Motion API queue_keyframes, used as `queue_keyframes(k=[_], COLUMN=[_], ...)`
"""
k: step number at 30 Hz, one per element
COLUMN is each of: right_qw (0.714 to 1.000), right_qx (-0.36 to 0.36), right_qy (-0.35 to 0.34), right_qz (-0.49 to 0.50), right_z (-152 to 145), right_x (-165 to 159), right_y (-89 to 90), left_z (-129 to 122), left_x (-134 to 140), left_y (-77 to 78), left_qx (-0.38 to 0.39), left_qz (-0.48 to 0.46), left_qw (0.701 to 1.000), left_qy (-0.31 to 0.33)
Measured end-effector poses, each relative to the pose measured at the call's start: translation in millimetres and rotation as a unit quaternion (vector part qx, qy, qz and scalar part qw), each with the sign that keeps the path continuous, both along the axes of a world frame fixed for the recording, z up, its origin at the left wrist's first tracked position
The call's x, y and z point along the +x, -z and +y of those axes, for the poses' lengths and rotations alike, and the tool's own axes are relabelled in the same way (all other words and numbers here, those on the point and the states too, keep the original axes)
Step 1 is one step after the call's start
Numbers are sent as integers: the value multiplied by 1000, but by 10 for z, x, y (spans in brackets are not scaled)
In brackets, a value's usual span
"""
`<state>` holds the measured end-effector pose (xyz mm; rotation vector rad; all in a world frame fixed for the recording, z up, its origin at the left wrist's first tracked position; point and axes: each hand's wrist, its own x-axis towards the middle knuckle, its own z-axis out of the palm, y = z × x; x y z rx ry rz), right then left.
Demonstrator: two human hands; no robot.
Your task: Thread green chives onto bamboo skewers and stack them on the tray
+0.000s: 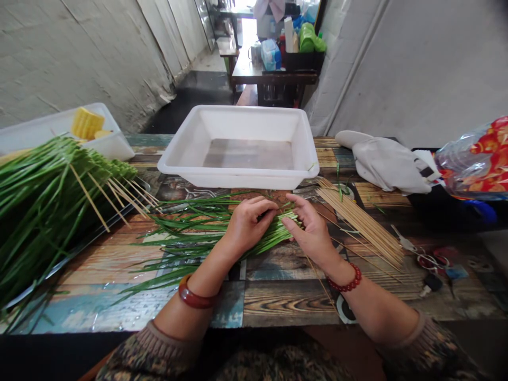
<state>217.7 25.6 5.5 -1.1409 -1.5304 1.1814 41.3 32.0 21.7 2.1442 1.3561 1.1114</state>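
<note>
A loose bunch of garlic chives [182, 222] lies across the table in front of me, long green leaves to the left and pale stem ends to the right. My left hand [252, 219] is closed, its fingertips pinching chives near the stem ends. Around those ends curves my right hand [311, 227], thumb and fingers apart. A thin bamboo skewer [321, 280] slants out below the right palm; I cannot tell whether the hand touches it. To the right lies a pile of bamboo skewers [361, 222].
Behind the chives stands a white plastic tub [238, 180]. On the left, skewered chives [47, 190] are heaped on a metal tray, beside a bin with corn pieces [87, 124]. At right lie a white cap [391, 161], keys [431, 283] and a red-patterned plastic bag [476, 159].
</note>
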Motion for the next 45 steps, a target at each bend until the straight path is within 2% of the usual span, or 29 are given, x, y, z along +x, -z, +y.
queue_keyframes(k=[12,17,23,25,30,33,41,45], right_qw=[1000,1000,1000,1000,1000,998,980,976], right_qx=[16,14,5,2,2,28,99,108], right_qy=[-2,3,0,-3,-5,-25,-124,-129], right_qz=[-14,-14,-5,-3,-24,-50,-120,-140], right_z=[13,16,27,31,38,43,38,37], right_x=[3,1,6,9,22,40,146,160], right_y=[17,40,72,84,90,64,-88,-103], left_z=[-16,-8,-9,1,90,142,127,119], left_x=[20,12,1,-32,-219,-324,-345,-350], left_y=[-35,-27,-83,-93,-30,32,28,35], left_qx=[-13,-10,-30,-34,-21,-25,-90,-82], left_qz=[-10,0,5,-6,-13,29,181,261], left_qw=[1000,1000,997,998,994,992,978,959], left_qy=[-16,10,75,49,-102,-124,-47,-73])
